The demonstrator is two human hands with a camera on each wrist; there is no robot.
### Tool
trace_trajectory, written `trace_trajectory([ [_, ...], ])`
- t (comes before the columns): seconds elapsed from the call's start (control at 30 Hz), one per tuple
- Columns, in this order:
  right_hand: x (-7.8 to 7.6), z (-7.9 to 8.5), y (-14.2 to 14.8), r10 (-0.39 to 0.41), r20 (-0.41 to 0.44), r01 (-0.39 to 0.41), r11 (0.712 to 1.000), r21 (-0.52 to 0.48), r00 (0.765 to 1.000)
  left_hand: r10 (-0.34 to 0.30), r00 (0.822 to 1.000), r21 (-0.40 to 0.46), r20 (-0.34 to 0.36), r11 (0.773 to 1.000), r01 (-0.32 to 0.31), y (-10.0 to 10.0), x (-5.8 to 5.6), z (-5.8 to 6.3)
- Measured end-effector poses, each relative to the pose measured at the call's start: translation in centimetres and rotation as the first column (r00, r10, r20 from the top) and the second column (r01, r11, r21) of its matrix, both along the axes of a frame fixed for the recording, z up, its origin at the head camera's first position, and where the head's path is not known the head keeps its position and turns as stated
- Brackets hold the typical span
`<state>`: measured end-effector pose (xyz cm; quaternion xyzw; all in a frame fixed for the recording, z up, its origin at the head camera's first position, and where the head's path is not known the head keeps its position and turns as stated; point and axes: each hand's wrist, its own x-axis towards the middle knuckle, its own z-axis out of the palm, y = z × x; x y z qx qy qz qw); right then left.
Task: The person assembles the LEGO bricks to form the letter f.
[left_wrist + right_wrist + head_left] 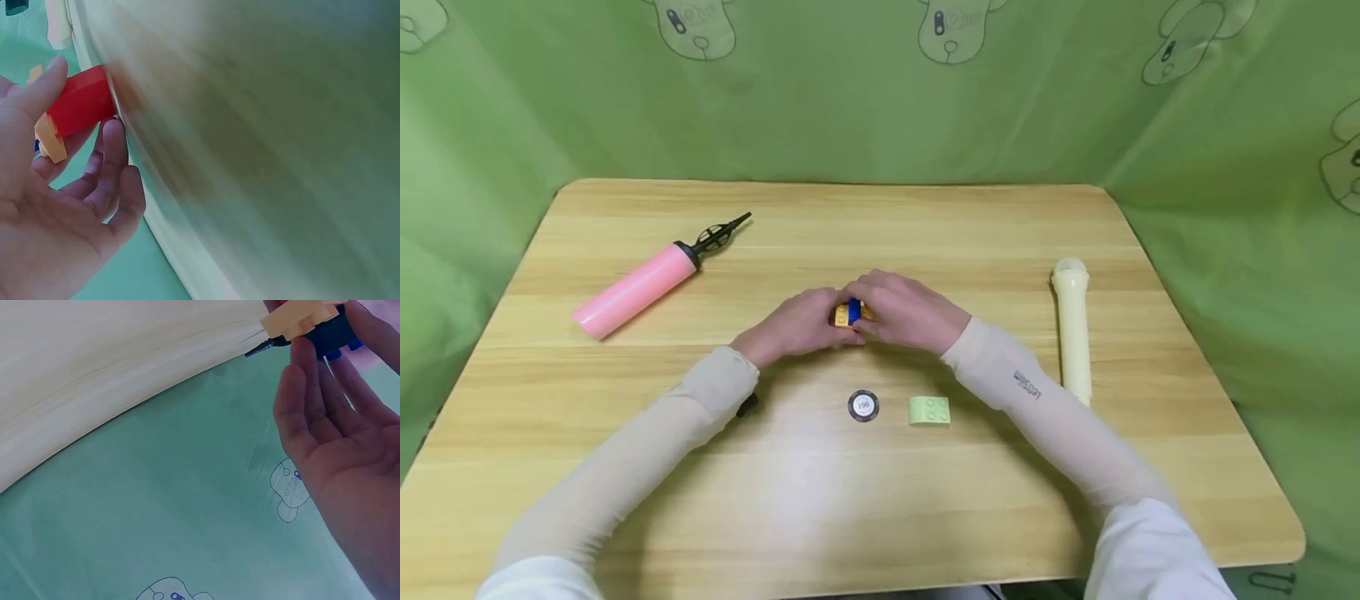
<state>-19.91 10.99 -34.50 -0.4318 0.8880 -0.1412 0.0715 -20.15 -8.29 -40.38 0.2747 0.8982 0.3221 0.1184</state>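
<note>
Both hands meet over the middle of the table around a small stack of toy bricks. In the left wrist view, my left hand [801, 323] pinches a red brick [82, 103] between thumb and fingers, its end right at the tabletop. An orange brick [51, 139] sits against the red one. My right hand [913, 312] grips a blue brick [332, 336] on the orange piece, its studs showing in the right wrist view. From the head view, the fingers cover much of the stack.
Nearer the front lie a black-rimmed poker chip [863, 406] marked 100 and a light green brick [929, 410]. A pink hand pump [636, 292] lies at left, a cream microphone [1072, 325] at right, partly behind the right sleeve. A small black object [747, 406] shows beside the left sleeve.
</note>
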Motion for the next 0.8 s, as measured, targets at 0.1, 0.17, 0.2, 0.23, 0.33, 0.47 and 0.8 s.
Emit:
trace_trajectory([
  [0.1,0.7,0.9,0.7,-0.039,-0.026,0.039,0.999,0.006,0.999,0.0,1.0,0.012,0.008,1.0,0.0,0.0,0.0,-0.1],
  [0.17,1.6,1.7,1.6,-0.077,-0.051,0.077,0.997,0.001,0.996,0.006,1.0,0.013,0.026,1.0,-0.007,0.0,0.0,0.0],
  [0.2,2.2,2.2,2.1,-0.094,-0.06,0.094,0.996,-0.001,0.994,0.009,0.999,0.005,0.031,1.0,-0.009,0.0,0.0,0.0],
  [0.23,2.8,2.6,2.7,-0.108,-0.06,0.108,0.994,-0.001,0.992,0.014,0.999,-0.001,0.036,1.0,-0.014,0.1,0.0,0.0],
  [0.33,4.9,3.2,4.5,-0.127,0.04,0.125,0.991,0.05,0.991,0.033,0.998,-0.02,0.05,0.999,-0.032,0.2,0.0,0.0],
  [0.47,7.9,2.0,6.1,-0.252,0.331,0.178,0.955,0.238,0.909,0.042,0.998,-0.035,0.049,0.999,-0.04,0.2,0.1,-0.3],
  [0.8,10.5,-1.5,6.0,-0.34,0.38,0.267,0.935,0.233,0.86,0.042,0.998,-0.031,0.047,0.999,-0.04,0.4,0.3,0.0],
])
